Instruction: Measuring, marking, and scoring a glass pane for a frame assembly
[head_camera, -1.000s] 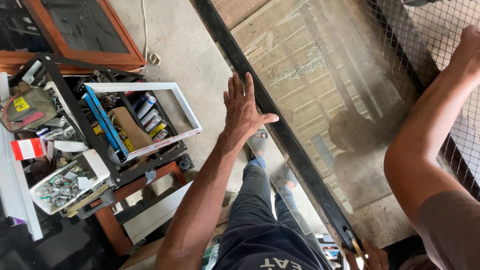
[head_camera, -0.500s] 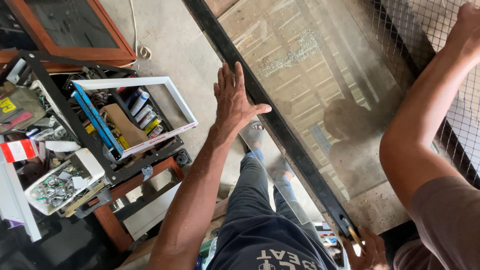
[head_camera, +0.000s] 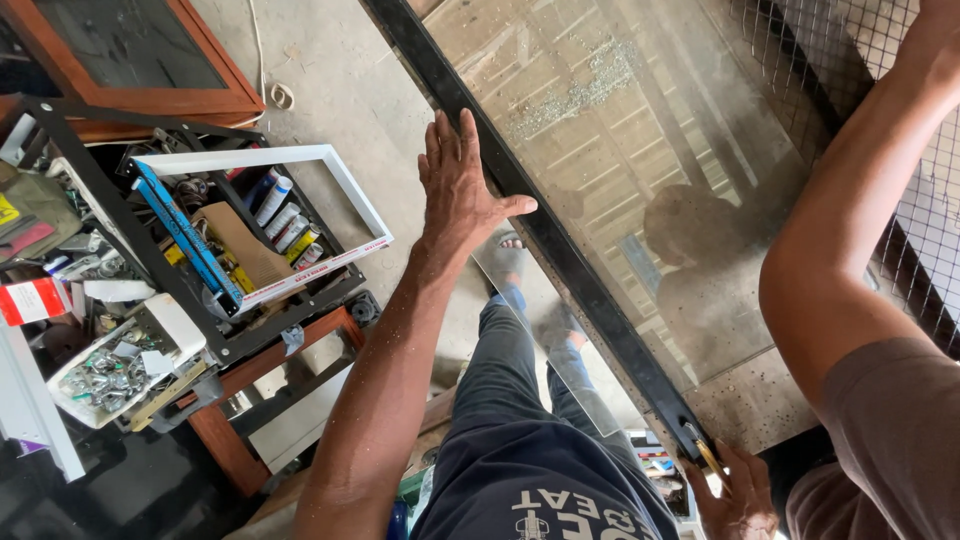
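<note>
A large glass panel (head_camera: 640, 150) in a black frame (head_camera: 560, 250) leans across the view. My left hand (head_camera: 460, 190) lies flat against the frame's edge with fingers spread and nothing in it. My right arm reaches up to the top right, where my right hand (head_camera: 940, 25) is mostly cut off by the picture edge near the wire mesh (head_camera: 900, 240). At the frame's lower corner another hand (head_camera: 740, 495) grips a small yellow-handled tool (head_camera: 705, 452). A small loose glass pane (head_camera: 545, 330) stands in front of legs in jeans.
To the left stands a black metal rack (head_camera: 110, 210) full of tubes, cardboard, a white frame (head_camera: 300, 160) and a tray of metal fittings (head_camera: 105, 370). A wood-framed pane (head_camera: 130, 50) lies on the concrete floor at the top left.
My left hand stays pressed on the black frame while the view shifts slightly. The other hand at the lower corner has come further into view.
</note>
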